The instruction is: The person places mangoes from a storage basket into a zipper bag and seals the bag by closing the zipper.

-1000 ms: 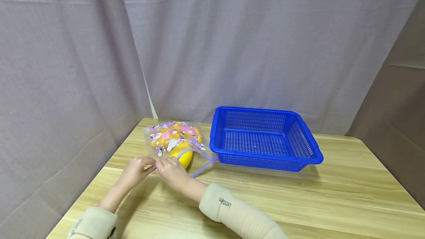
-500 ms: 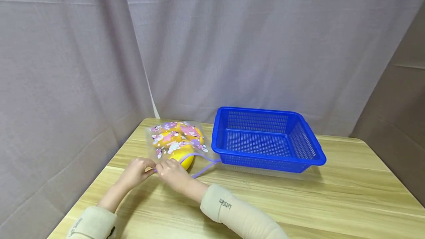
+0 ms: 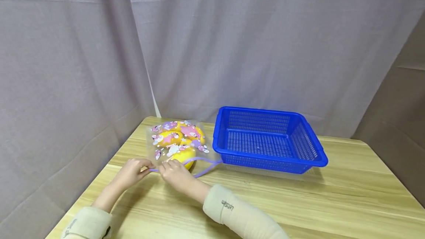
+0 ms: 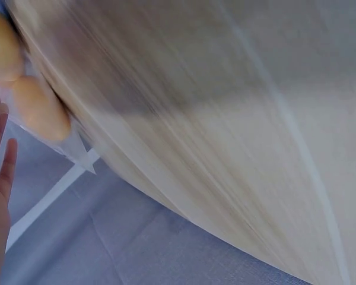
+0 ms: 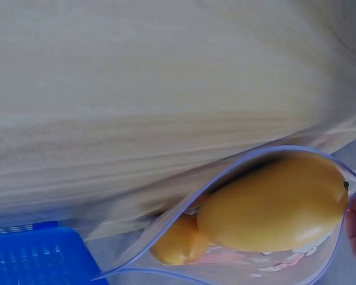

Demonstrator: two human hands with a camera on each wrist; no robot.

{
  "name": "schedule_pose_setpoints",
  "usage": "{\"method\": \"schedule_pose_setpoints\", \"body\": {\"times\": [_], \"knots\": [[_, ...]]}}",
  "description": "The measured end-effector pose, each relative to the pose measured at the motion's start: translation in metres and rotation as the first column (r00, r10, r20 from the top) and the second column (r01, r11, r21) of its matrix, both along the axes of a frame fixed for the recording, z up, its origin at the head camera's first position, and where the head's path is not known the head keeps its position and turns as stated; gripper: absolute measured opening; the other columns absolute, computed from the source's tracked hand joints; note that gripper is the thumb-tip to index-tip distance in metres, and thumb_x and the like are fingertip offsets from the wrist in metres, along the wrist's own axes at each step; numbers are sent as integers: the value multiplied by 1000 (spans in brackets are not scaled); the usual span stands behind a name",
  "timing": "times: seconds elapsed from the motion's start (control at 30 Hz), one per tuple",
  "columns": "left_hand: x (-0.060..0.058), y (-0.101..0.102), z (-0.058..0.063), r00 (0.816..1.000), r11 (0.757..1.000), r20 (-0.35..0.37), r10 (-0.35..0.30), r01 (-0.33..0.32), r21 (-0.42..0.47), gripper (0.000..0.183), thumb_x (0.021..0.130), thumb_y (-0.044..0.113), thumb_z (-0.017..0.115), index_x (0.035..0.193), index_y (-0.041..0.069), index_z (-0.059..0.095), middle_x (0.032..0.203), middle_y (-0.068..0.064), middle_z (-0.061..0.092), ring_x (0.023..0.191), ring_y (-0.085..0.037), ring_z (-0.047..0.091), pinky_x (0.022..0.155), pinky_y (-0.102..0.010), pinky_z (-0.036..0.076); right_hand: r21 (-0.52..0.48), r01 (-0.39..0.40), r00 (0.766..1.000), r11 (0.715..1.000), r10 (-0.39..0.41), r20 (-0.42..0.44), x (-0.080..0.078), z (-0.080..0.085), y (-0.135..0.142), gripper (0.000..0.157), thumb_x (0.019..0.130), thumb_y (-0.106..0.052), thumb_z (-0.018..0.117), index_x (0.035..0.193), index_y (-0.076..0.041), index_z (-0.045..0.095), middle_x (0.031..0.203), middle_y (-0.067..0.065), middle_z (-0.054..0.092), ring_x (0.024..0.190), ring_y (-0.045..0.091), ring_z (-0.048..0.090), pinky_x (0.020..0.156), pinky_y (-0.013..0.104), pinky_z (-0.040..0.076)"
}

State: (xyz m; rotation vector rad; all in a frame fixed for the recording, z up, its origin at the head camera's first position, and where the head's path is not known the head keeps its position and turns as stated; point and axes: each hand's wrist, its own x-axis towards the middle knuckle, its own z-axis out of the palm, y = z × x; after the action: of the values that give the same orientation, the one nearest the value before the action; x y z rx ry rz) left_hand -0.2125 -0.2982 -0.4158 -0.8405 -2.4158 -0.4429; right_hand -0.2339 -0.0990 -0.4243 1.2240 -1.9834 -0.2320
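A clear zip bag [image 3: 173,149] with pink, purple and white cartoon prints lies at the table's left. Several yellow-orange fruits sit inside, among them a large oblong one [image 5: 273,205] with a small dark green spot at its end. The bag's mouth gapes on the right, edged by purple zip strips [image 3: 205,172]. My left hand [image 3: 131,174] pinches the left end of the strip between thumb and fingers. Close beside it, my right hand [image 3: 176,175] holds the strip, its fingers curled over the edge; its thumb is hidden in the head view.
A blue plastic basket [image 3: 270,162] with meshed walls stands just right of the bag, whose right corner reaches its near-left side. Grey curtain [image 3: 259,47] hangs behind and to the left of the wooden table [image 3: 265,202].
The left hand has drawn slightly left, away from the right hand, so more purple strip shows between them. The view has shifted a little. The bag's mouth is still apart at the right.
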Motion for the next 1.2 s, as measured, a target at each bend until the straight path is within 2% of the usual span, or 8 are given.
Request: {"method": "schedule_pose_setpoints", "body": {"times": [0.2,0.57,0.77,0.97,1.2], "knots": [[0,-2,1,999,1000,35,-2,3,-15,16,67,-1,77,73,10,67,70,1,70,64,-14,66,58,-26,54,15,-11,1000,1000,11,-7,0,-2,6,7,90,-19,60,95,-18,65,88,-9,67,79,4,60,69,14,48],[0,-8,0,998,999,61,0,2,-37,21,68,-4,75,71,13,63,71,2,70,66,-15,67,58,-27,54,37,11,999,999,-10,-31,-2,-7,14,6,86,-16,60,90,-20,63,86,-10,65,79,5,57,69,15,46],[-1,-9,3,994,999,99,40,-37,-38,20,70,-3,74,71,14,62,71,0,71,67,-16,68,58,-27,54,68,42,999,997,-42,-4,-5,-9,19,9,86,-12,61,90,-19,64,87,-9,64,79,6,56,69,15,46],[-4,-11,2,993,997,102,55,-49,-52,26,70,-9,71,71,14,59,75,1,72,69,-17,69,59,-28,55,49,46,999,998,-46,5,-10,-12,26,12,84,-10,61,92,-18,64,87,-9,65,78,7,55,70,16,47],[-6,-14,0,994,997,93,58,-54,-48,28,68,-9,72,70,14,57,73,3,70,67,-15,67,58,-27,54,20,31,999,999,-31,-22,-14,-16,32,11,81,-10,63,86,-19,63,78,-9,60,72,6,50,66,16,44]]}}
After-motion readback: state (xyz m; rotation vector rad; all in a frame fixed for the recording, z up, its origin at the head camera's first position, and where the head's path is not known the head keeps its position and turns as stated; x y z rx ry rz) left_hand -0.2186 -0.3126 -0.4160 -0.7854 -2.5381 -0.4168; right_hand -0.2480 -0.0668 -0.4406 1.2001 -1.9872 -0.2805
